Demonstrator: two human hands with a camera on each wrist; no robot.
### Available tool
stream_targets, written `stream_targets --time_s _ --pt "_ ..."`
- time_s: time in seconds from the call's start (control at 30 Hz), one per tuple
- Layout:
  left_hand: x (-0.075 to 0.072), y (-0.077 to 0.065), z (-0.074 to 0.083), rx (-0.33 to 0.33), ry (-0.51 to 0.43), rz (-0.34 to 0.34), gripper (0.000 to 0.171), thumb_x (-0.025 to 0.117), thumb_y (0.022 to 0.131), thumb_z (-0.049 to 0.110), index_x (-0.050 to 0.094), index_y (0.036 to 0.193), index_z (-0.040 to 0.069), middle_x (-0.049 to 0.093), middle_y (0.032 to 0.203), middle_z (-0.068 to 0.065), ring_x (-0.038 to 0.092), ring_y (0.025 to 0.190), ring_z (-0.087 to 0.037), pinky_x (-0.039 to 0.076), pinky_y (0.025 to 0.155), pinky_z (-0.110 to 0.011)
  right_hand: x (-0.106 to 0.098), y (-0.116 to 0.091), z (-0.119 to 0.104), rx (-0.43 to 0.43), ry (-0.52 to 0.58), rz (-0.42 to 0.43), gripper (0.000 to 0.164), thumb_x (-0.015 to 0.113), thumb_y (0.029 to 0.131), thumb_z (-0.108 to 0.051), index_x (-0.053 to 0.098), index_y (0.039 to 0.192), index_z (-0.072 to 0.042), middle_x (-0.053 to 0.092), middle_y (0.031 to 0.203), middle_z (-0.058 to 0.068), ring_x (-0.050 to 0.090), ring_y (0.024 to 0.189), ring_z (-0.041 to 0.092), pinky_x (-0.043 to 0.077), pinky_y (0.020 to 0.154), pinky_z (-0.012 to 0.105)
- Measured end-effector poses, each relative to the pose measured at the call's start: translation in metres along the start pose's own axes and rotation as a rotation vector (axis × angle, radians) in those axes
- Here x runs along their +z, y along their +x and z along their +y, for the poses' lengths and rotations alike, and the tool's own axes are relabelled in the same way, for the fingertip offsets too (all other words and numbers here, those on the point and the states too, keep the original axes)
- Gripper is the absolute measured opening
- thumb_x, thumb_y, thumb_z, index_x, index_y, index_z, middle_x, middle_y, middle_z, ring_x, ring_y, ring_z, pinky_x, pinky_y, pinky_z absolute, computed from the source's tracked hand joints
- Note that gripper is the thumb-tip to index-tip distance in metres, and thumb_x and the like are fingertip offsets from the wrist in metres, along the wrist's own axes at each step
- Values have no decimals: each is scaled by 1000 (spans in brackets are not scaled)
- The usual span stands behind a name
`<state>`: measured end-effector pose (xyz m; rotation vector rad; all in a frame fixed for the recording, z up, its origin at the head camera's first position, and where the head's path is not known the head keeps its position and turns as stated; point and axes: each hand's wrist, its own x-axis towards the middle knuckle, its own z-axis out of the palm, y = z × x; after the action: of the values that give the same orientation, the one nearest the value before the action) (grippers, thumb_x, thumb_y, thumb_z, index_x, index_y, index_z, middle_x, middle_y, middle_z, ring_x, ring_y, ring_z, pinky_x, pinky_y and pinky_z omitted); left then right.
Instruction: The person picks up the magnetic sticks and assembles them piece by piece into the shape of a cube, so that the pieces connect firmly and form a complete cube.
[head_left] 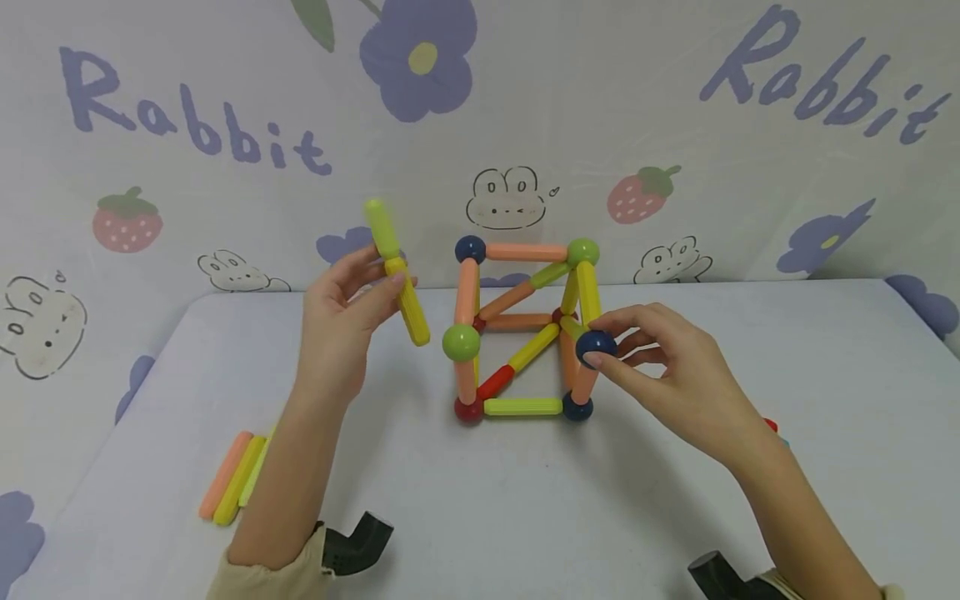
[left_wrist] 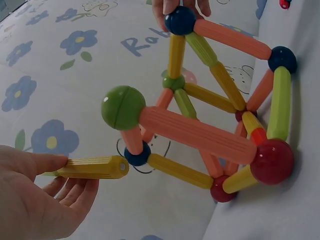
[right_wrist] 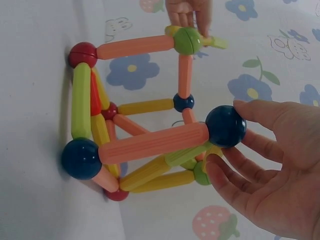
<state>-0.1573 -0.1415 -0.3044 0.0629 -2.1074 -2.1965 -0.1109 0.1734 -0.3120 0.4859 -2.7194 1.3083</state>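
Note:
A cube-like frame of magnetic rods and balls stands on the white table (head_left: 450,500), with a light green rod (head_left: 523,407) along its front bottom edge. My right hand (head_left: 667,367) pinches the dark blue ball (right_wrist: 226,127) at the frame's upper front right corner between thumb and fingers. That ball sits on the end of an orange rod (right_wrist: 155,142). Left of the frame, my left hand (head_left: 341,312) holds up a yellow rod (head_left: 412,315) joined end to end with a light green rod (head_left: 381,227). The yellow rod's end points toward the upper front left green ball (left_wrist: 123,107).
Loose orange, yellow and light green rods (head_left: 242,479) lie on the table at the left, partly behind my left forearm. Small red and blue pieces (head_left: 772,426) peek out past my right wrist. A printed rabbit backdrop (head_left: 247,75) hangs behind the table.

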Motion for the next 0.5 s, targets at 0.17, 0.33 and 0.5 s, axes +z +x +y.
stream_targets --time_s 0.17,0.33,0.5 --pt "1 13 -23 -89 1 26 40 64 105 6 57 143 -2 66 127 -13 75 101 -14 61 98 -35 0 0 0 0 -3 2 32 79 97 -15 70 126 -6 67 119 7 70 103 24 52 88 7" --pt "7 18 -45 -194 22 -31 42 64 106 10 54 145 -3 65 133 -23 73 105 -19 60 99 -38 0 0 0 -8 0 1 32 79 97 -14 70 126 -6 68 120 8 70 103 24 51 88 7" --pt "15 19 -60 -242 47 -94 42 63 106 11 52 144 -4 66 134 -27 72 106 -22 61 97 -39 0 -1 0 -13 1 0 31 79 97 -14 70 126 -6 68 120 8 70 103 24 51 88 7"
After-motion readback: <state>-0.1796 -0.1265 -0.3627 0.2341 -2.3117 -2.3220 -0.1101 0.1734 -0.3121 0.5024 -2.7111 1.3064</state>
